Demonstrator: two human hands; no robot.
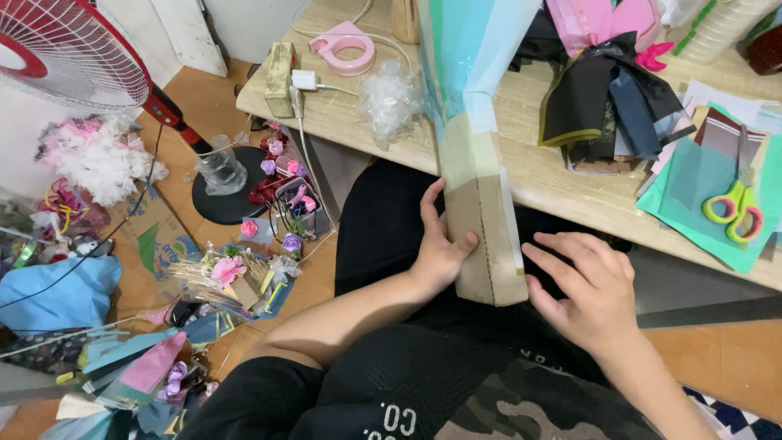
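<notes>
A paper-wrapped bouquet stem (482, 236) stands upright over the lap, leaning against the worktop (538, 175) edge. The left hand (440, 248) grips its brown base; the right hand (590, 289) hovers just beside, fingers spread. Scissors (735, 208) lie on teal paper (692, 204).

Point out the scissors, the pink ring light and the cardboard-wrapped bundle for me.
scissors (737, 208): head view, on the green and pink handles.
pink ring light (349, 46): head view, on its ring.
cardboard-wrapped bundle (482, 236): head view, on the brown cardboard base.

Wooden table (562, 175) bears scissors (735, 209), paper sheets (692, 191), charger (304, 80).
</notes>
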